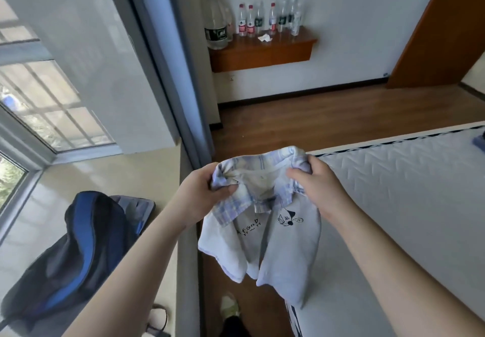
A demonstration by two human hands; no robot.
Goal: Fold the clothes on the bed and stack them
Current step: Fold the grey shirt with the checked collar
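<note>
— Both forearms reach out from below. What do the hands hold?

— Left hand (202,192) and right hand (319,187) each clench one shoulder of a pale shirt (262,234) with a plaid collar; it hangs in the air over the bed's (393,218) near edge.

— Beside it?

— Blue backpack (78,252) on the sill, left. Farther off, bottles (262,20) stand on a wall shelf (262,53).

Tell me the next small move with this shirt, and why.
Probably lower the shirt flat onto the mattress. The left hand and right hand both grip it at the collar, and it hangs bunched in the air beside the bed, so it cannot be folded until it is spread out.
</note>
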